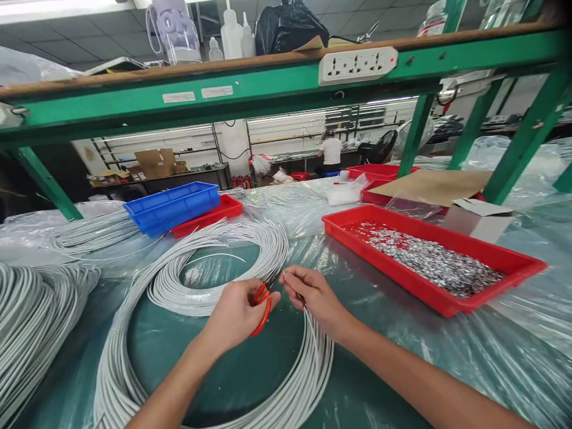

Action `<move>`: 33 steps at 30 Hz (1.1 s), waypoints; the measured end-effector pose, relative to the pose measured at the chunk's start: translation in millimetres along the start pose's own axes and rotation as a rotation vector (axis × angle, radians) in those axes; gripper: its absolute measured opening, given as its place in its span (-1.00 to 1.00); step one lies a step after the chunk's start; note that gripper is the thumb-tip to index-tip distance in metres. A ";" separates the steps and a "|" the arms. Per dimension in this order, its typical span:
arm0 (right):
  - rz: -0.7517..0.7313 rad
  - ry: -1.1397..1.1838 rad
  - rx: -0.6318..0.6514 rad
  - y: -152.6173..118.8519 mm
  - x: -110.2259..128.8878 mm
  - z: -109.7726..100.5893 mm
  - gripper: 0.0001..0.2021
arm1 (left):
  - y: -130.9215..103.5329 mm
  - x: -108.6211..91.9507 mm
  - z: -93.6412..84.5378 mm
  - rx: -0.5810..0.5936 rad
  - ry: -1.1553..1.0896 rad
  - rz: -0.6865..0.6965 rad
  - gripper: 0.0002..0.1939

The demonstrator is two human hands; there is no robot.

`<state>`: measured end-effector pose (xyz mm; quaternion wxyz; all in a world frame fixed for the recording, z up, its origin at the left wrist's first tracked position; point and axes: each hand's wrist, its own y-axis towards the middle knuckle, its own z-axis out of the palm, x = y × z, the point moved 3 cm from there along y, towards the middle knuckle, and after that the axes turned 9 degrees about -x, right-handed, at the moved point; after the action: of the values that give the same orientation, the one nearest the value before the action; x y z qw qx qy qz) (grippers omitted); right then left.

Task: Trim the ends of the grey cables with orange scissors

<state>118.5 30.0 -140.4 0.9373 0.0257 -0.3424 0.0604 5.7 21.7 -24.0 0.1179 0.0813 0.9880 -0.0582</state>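
Observation:
My left hand is closed around orange-handled scissors, whose dark blades point up toward my right hand. My right hand is closed in a pinch on the end of a pale grey cable, close to the scissors' tips. What lies right at its fingertips is too small to make out. From under that hand a big loop of pale grey cables sweeps down and round to the left. Behind my left hand lies a smaller cable coil, partly overlapped by the big loop.
At right a red tray holds many small shiny metal pieces. A blue tray rests partly on a red one at the back left. More coiled cable lies far left. A green shelf beam with a power strip crosses above.

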 end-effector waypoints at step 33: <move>0.050 0.056 0.164 -1.6 11.3 -5.8 -0.66 | -2.9 -8.3 -10.2 0.256 -0.016 -0.036 -0.54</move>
<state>130.9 30.0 -137.5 0.9394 0.0921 -0.3106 0.1123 11.0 18.9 -11.9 0.1136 0.0774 0.9728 -0.1866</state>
